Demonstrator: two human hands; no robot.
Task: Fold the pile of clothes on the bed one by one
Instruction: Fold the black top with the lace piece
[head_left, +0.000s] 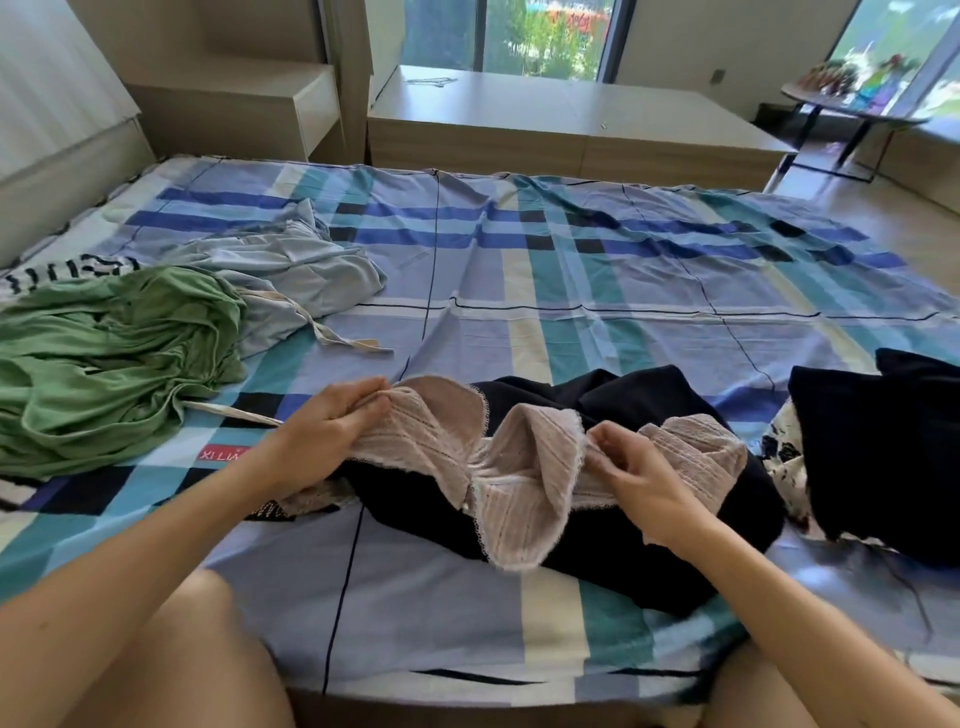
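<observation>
The left hand (337, 422) grips one end of the pink top (519, 467), and the right hand (635, 467) pinches the other end. The top lies bunched on a dark garment (623, 551) on the bed (571, 260). Its middle is twisted, so I think a fold can come out crooked, or can drag the dark garment along.

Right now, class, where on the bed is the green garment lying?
In the head view, the green garment lies at the left of the bed, in front of the light blue garment and left of the left hand pinching the pink lace garment.
</observation>
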